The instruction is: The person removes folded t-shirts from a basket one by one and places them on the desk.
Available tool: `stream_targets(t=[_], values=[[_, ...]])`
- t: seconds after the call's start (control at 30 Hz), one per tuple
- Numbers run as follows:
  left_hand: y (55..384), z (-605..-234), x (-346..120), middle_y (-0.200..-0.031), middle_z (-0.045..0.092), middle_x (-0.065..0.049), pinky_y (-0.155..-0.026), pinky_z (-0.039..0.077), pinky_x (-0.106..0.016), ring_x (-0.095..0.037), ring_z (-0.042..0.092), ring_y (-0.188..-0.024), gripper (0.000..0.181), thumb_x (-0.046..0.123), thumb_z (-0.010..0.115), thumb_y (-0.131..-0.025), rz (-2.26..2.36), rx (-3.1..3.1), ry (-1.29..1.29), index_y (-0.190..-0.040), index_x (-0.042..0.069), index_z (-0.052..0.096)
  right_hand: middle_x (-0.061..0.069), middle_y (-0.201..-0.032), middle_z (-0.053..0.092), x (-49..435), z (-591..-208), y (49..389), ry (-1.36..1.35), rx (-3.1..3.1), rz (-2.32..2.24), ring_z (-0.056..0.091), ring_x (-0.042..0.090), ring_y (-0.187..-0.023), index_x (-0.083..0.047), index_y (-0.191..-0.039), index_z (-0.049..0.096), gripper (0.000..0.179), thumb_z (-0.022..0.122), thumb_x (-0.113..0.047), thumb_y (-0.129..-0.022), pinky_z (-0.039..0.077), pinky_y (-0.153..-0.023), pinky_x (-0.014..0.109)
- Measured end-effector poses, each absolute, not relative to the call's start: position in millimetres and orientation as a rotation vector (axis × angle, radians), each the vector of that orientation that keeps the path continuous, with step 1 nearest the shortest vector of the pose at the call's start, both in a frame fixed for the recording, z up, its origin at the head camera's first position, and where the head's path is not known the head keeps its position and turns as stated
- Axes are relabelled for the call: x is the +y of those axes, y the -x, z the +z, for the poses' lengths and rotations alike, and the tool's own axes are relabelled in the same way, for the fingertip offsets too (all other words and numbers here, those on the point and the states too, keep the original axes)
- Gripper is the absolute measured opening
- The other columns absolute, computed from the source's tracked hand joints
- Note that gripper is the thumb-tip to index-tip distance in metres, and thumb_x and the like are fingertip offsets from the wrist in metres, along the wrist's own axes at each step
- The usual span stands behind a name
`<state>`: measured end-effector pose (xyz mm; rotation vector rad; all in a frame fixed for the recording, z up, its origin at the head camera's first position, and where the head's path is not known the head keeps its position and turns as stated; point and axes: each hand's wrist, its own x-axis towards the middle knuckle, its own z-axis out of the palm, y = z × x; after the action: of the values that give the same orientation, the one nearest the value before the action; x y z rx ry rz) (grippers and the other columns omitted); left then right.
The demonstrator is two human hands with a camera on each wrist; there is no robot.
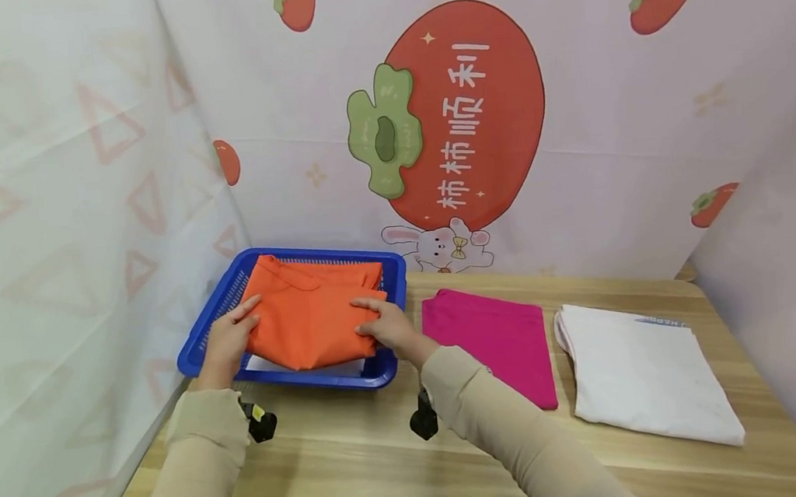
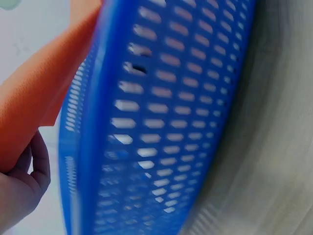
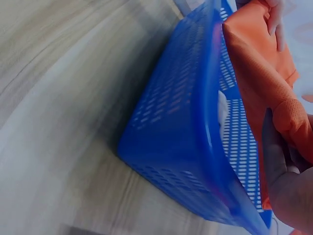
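Observation:
Both hands hold a folded orange shirt [image 1: 312, 318] over a blue plastic basket [image 1: 192, 350]. My left hand [image 1: 225, 336] grips its left edge, thumb on top and fingers bent beneath, as the left wrist view shows. On the opposite edge, my right hand [image 1: 390, 327] pinches the fabric between thumb and fingers; in the right wrist view the cloth bunches at that grip. The shirt sags slightly at its near edge. Under it, a white item [image 1: 340, 366] shows inside the basket, mostly hidden.
Right of the basket, a folded magenta cloth [image 1: 497, 342] lies on the wooden table [image 1: 345, 471]. Farther right is a folded white garment [image 1: 647, 377] with blue print. A printed curtain [image 1: 590, 108] hangs behind the table, and another curtain [image 1: 56, 268] borders the left side.

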<state>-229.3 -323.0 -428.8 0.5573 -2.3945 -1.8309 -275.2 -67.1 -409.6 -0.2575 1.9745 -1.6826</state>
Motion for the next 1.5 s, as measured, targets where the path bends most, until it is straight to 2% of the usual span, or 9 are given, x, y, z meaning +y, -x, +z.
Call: stream_targets(t=[0.13, 0.27, 0.4, 0.57, 0.77, 1.03, 1.37, 1.5], values=[[219.8, -415.4, -307.3, -0.140, 0.017, -0.010, -0.092, 0.032, -0.041, -0.026, 0.027, -0.121, 0.044, 0.023, 0.044, -0.090, -1.854, -2.376, -0.527, -0.132, 0.015, 0.036, 0.014, -0.100, 0.048, -48.3, -396.4, 269.9, 0.262, 1.919, -1.709, 0.050, 0.015, -0.060, -0.011, -0.124, 0.048, 0.050, 0.057, 0.004, -0.078, 0.048, -0.055, 0.029], [209.0, -406.4, -283.1, -0.141, 0.018, -0.007, -0.087, 0.038, -0.031, -0.023, 0.028, -0.121, 0.044, 0.023, 0.046, -0.089, -1.878, -2.328, -0.494, -0.131, 0.014, 0.038, 0.013, -0.104, 0.048, -27.9, -407.8, 276.4, 0.277, 1.896, -1.705, 0.054, 0.016, -0.064, -0.016, -0.123, 0.050, 0.049, 0.059, 0.002, -0.078, 0.048, -0.056, 0.030], [199.9, -406.1, -255.3, -0.140, 0.021, -0.003, -0.089, 0.035, -0.026, -0.016, 0.023, -0.124, 0.042, 0.017, 0.050, -0.088, -1.929, -2.224, -0.478, -0.129, 0.012, 0.042, 0.014, -0.109, 0.048, 0.7, -411.8, 274.3, 0.316, 1.910, -1.701, 0.056, 0.018, -0.074, -0.017, -0.122, 0.050, 0.047, 0.058, 0.001, -0.079, 0.049, -0.063, 0.032], [190.9, -410.6, -224.8, -0.136, 0.031, -0.006, -0.097, 0.025, -0.033, -0.014, 0.022, -0.124, 0.039, 0.011, 0.052, -0.086, -1.868, -2.187, -0.366, -0.125, 0.006, 0.047, 0.011, -0.111, 0.050, 34.4, -415.1, 265.0, 0.361, 1.998, -1.670, 0.055, 0.019, -0.084, -0.020, -0.120, 0.053, 0.045, 0.061, -0.005, -0.078, 0.048, -0.068, 0.031], [180.7, -419.9, -195.2, -0.134, 0.033, -0.012, -0.098, 0.022, -0.036, -0.019, 0.025, -0.123, 0.036, 0.009, 0.053, -0.085, -1.811, -2.170, -0.281, -0.121, 0.004, 0.051, 0.011, -0.110, 0.050, 68.7, -417.0, 245.9, 0.418, 2.050, -1.701, 0.053, 0.020, -0.086, -0.020, -0.119, 0.053, 0.044, 0.062, -0.007, -0.078, 0.047, -0.069, 0.031], [165.7, -430.9, -160.7, -0.132, 0.035, -0.012, -0.098, 0.022, -0.035, -0.018, 0.028, -0.122, 0.034, 0.008, 0.055, -0.084, -1.838, -2.156, -0.222, -0.117, 0.005, 0.054, 0.016, -0.112, 0.046, 107.4, -427.5, 220.3, 0.474, 2.050, -1.733, 0.053, 0.021, -0.088, -0.012, -0.122, 0.051, 0.045, 0.062, -0.007, -0.078, 0.048, -0.069, 0.032], [149.0, -445.0, -126.9, -0.132, 0.033, -0.017, -0.097, 0.023, -0.040, -0.024, 0.026, -0.123, 0.034, 0.010, 0.056, -0.083, -1.905, -2.198, -0.182, -0.117, 0.004, 0.055, 0.017, -0.114, 0.046, 152.6, -443.7, 194.9, 0.484, 2.073, -1.734, 0.053, 0.018, -0.086, -0.008, -0.123, 0.049, 0.046, 0.062, -0.009, -0.079, 0.048, -0.068, 0.029], [144.8, -451.3, -112.3, -0.132, 0.032, -0.018, -0.097, 0.022, -0.040, -0.025, 0.025, -0.123, 0.034, 0.011, 0.057, -0.083, -1.944, -2.217, -0.178, -0.116, 0.005, 0.055, 0.014, -0.106, 0.048, 170.6, -449.2, 184.9, 0.467, 2.087, -1.738, 0.051, 0.012, -0.076, -0.007, -0.122, 0.050, 0.046, 0.063, -0.012, -0.078, 0.047, -0.063, 0.025]])
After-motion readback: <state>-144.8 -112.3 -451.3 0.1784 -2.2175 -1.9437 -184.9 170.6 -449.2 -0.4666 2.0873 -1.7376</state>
